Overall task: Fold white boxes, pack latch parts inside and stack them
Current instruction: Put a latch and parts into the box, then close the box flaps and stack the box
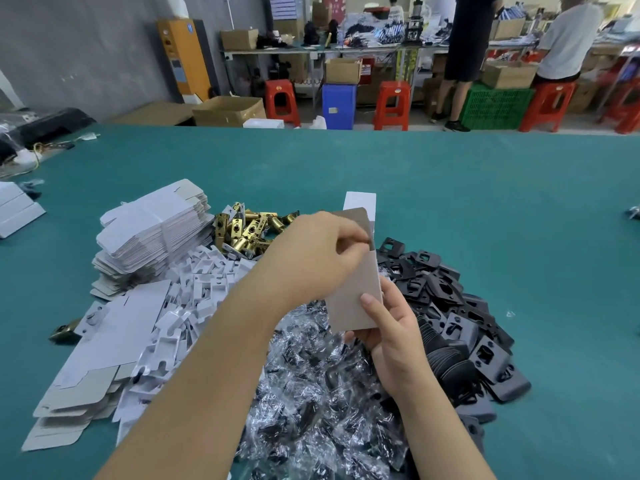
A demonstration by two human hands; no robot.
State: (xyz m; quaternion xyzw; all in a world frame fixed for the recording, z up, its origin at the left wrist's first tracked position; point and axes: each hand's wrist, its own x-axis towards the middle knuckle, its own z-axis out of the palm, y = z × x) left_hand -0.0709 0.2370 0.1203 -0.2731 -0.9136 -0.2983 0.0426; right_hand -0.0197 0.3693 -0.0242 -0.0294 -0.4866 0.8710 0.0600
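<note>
From my feed, the green table point(450, 202) fills the middle ground. Past its far edge, at twelve o'clock, I see a blue bin point(338, 105) on the floor between two red stools point(282, 102) point(392, 105). Toward one o'clock sits a green crate point(496, 107), with another red stool point(549, 105) just beside it. Two people stand at a cluttered workbench point(363, 48) along the back, one in dark clothes point(465, 46), one in a white shirt point(568, 39). At eleven o'clock an orange cabinet point(183, 57) leans against the grey wall, and an open cardboard carton point(228, 110) rests near it.
</note>
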